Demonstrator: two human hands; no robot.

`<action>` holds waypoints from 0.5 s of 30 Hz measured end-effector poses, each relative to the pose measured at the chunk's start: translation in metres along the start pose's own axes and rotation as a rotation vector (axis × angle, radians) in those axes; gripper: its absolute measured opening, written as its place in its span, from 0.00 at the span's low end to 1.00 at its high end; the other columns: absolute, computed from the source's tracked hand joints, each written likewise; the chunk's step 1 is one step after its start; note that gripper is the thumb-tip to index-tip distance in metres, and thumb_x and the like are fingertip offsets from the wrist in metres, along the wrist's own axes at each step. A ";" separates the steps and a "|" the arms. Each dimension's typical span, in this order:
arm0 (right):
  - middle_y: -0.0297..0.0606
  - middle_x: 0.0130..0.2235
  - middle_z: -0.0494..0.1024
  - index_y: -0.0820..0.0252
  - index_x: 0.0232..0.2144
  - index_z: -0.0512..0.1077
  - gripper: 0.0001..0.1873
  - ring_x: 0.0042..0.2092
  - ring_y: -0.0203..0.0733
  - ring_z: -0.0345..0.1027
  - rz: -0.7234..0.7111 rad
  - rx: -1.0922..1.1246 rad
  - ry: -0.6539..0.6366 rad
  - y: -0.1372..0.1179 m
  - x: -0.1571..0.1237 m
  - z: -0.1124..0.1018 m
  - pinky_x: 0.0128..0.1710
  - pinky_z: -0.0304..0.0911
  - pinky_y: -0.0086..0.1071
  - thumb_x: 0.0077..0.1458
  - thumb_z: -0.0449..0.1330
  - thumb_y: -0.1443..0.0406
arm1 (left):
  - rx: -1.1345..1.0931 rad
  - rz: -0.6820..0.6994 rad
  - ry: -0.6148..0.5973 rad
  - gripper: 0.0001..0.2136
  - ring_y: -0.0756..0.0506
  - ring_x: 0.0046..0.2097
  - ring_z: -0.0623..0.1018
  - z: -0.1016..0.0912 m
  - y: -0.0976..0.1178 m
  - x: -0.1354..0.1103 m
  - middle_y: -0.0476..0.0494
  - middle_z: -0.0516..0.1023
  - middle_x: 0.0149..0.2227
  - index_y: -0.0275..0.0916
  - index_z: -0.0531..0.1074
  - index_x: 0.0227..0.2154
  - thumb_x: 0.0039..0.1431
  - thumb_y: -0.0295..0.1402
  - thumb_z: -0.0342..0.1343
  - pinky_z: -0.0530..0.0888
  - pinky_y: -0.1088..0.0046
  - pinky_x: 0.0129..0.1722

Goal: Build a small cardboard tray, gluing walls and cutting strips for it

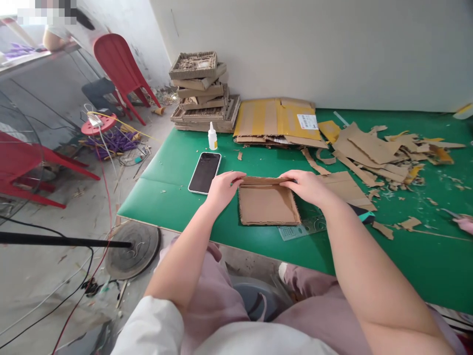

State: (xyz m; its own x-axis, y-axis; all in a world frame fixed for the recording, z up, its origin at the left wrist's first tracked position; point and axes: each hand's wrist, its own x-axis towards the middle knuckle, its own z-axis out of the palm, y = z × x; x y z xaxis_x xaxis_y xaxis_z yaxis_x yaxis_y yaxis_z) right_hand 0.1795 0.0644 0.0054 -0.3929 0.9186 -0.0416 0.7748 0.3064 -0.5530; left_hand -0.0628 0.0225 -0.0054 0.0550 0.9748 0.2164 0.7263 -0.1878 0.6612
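A shallow cardboard tray (266, 204) with low walls lies on the green table in front of me. My left hand (224, 188) pinches the far left corner of its back wall. At the far right corner, my right hand (303, 186) grips the same wall between thumb and fingers. Beside my left hand rests a smartphone (205, 172) with a dark screen. A small white glue bottle (212, 137) stands upright behind the phone. Partly under my right forearm lie a clear ruler (305, 228) and a black and teal cutter (364, 213).
A stack of cardboard trays (201, 93) rises at the back left, beside flattened yellow-taped cardboard (275, 118). Cardboard scraps (388, 153) cover the right side. Another person's hand (464, 223) shows at the right edge. Red chairs (120, 64) and cables stand on the left.
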 end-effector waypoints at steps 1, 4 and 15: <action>0.41 0.43 0.80 0.58 0.34 0.76 0.12 0.45 0.48 0.72 -0.001 0.002 0.002 0.001 0.001 0.001 0.45 0.66 0.39 0.52 0.54 0.63 | 0.004 0.001 0.001 0.10 0.46 0.43 0.80 0.000 0.000 0.000 0.48 0.82 0.40 0.42 0.78 0.39 0.57 0.25 0.55 0.75 0.71 0.45; 0.41 0.42 0.80 0.57 0.33 0.76 0.12 0.45 0.48 0.72 -0.010 0.007 0.014 0.003 0.002 0.002 0.45 0.66 0.39 0.52 0.54 0.63 | 0.011 0.007 0.007 0.10 0.46 0.43 0.80 0.002 -0.001 -0.001 0.48 0.82 0.40 0.43 0.78 0.39 0.57 0.26 0.55 0.75 0.71 0.45; 0.40 0.40 0.80 0.56 0.31 0.76 0.10 0.43 0.47 0.72 -0.065 0.052 0.044 0.008 0.002 0.005 0.44 0.66 0.40 0.52 0.54 0.65 | 0.000 0.008 0.016 0.10 0.47 0.43 0.80 0.002 -0.002 -0.002 0.49 0.82 0.41 0.43 0.78 0.39 0.56 0.26 0.56 0.75 0.72 0.46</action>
State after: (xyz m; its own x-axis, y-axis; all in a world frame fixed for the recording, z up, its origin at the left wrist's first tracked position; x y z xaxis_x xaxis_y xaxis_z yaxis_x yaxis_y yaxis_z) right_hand 0.1822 0.0676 -0.0029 -0.4186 0.9076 0.0324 0.7212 0.3539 -0.5955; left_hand -0.0629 0.0214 -0.0091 0.0501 0.9712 0.2330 0.7259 -0.1956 0.6594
